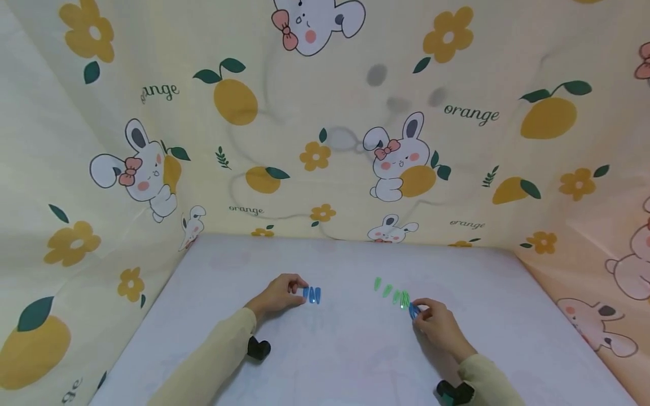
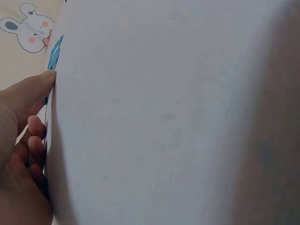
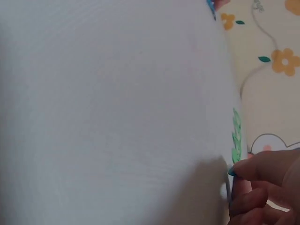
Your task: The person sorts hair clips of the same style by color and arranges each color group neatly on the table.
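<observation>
We see three blue clips (image 1: 312, 295) side by side on the white table (image 1: 335, 361); the left hand (image 1: 279, 294) pinches the leftmost of them between thumb and finger. On the right part of the table, the right hand (image 1: 440, 327) grips at least one other blue clip (image 1: 413, 311) with its fingertips; exactly how many, we cannot tell. Just beside it, green clips (image 1: 396, 296) form a slanting row. Behind, we find a cream curtain (image 1: 315, 101) with printed rabbits.

Both arms (image 1: 210, 358) outstretched, left fingers (image 1: 293, 279) bent, right fingers (image 1: 424, 304) pinching
</observation>
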A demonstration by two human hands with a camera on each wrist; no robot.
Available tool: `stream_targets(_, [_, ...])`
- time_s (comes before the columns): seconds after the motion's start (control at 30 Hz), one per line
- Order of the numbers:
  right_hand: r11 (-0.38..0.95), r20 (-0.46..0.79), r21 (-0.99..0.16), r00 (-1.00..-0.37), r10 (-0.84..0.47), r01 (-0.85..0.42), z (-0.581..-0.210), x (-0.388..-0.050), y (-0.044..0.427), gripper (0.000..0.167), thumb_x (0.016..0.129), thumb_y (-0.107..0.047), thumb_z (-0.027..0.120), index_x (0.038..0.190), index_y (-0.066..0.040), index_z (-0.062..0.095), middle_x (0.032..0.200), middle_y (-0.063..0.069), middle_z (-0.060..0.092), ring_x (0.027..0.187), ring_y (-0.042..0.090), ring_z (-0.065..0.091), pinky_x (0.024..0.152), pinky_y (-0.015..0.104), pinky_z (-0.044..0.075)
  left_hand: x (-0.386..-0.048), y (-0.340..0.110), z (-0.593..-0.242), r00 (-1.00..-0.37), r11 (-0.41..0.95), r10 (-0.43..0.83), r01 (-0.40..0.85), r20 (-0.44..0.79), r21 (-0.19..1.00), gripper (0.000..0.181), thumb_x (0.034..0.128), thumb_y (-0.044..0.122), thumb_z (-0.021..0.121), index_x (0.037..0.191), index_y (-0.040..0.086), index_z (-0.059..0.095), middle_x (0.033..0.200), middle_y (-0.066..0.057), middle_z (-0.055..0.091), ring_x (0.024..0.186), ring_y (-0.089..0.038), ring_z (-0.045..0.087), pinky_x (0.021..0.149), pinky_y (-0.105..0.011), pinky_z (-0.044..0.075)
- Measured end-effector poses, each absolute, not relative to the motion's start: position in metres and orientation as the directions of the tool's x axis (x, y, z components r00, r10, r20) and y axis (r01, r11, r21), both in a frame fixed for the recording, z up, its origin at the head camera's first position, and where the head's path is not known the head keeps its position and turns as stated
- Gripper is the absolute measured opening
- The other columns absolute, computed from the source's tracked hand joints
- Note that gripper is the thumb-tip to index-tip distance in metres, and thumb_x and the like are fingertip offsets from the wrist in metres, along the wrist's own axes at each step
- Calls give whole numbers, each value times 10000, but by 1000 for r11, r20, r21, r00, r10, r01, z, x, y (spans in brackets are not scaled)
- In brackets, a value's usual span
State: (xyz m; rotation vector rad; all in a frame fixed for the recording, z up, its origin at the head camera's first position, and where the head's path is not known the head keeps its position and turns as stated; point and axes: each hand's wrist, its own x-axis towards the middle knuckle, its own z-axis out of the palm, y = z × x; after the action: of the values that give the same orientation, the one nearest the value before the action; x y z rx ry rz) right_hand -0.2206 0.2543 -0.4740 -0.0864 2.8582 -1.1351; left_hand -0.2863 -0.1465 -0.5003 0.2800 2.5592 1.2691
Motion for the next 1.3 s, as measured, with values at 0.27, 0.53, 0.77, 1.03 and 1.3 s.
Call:
stream_targets(0.27, [634, -62, -770, -979, -195, -78, -474, -228, 252, 488, 893, 33, 599, 1380, 29, 559, 829, 68, 607, 676, 95, 506, 557, 223, 421, -287, -146, -500, -948, 606, 282, 54, -151, 794, 326, 872, 157, 787, 1184, 147, 690, 903, -32, 519, 895, -178, 486, 771, -323, 393])
stream_targets(0.53, [547, -71, -832, -962, -265, -89, -478, -233, 239, 468, 938, 3, 586, 1403, 12, 537, 930, 124, 637, 689, 107, 513, 580, 233, 459, -287, -145, -502, -945, 597, 290, 56, -150, 800, 330, 870, 153, 785, 1186, 141, 692, 899, -33, 521, 875, -178, 479, 759, -318, 388])
stream_targets(0.77, [479, -76, -873, -945, -319, -91, -481, -239, 219, 452, 961, -44, 596, 1404, -5, 513, 904, 61, 567, 610, 68, 479, 534, 219, 427, -287, -145, -502, -948, 609, 279, 52, -152, 791, 333, 869, 155, 787, 1188, 144, 692, 894, -19, 517, 877, -176, 480, 757, -316, 390])
stream_targets(1.03, [455, -79, -886, -937, -340, -91, -483, -251, 195, 438, 964, -44, 595, 1394, -30, 514, 898, 71, 573, 609, 87, 491, 522, 208, 417, -286, -146, -500, -945, 591, 283, 36, -165, 806, 334, 867, 150, 787, 1186, 138, 689, 903, -31, 520, 882, -183, 481, 760, -319, 390])
stream_targets(1.3, [400, -68, -912, -924, -377, -96, -479, -259, 170, 421, 983, -46, 565, 1393, -5, 477, 918, 115, 592, 624, 118, 509, 520, 225, 421, -287, -145, -500, -946, 593, 281, 35, -165, 805, 329, 867, 146, 789, 1181, 138, 690, 904, -29, 513, 880, -179, 473, 754, -312, 381])
